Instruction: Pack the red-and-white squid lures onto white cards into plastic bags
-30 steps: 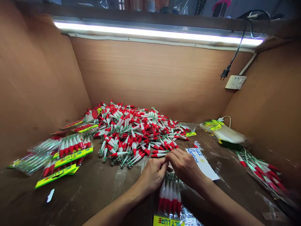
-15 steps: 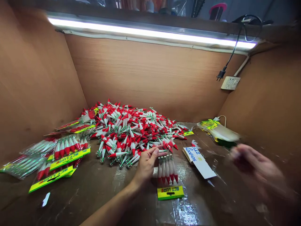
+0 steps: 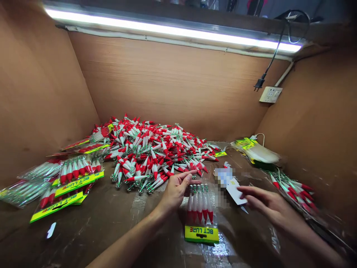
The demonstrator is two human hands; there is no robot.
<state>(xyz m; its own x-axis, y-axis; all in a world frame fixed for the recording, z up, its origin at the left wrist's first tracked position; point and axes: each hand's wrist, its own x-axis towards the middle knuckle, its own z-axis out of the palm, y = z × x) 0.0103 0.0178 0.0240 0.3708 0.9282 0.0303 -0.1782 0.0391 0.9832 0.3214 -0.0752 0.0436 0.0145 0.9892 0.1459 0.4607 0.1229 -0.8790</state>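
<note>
Brown surface (image 3: 106,216) below, my right hand (image 3: 269,204) is at the white card (image 3: 235,191), left hand (image 3: 174,191) by the lure pack (image 3: 200,210); I can't tell either grip.

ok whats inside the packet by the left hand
The packet shows a row of red-and-white lures, red tips toward the yellow header; anything behind that header is hidden.

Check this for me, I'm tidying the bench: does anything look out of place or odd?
Two things. A black plug dangles in midair beside the wall outlet, its prongs in no socket. A small white scrap lies alone on the bench at front left, apart from the bagged lures, like stray litter.
</note>
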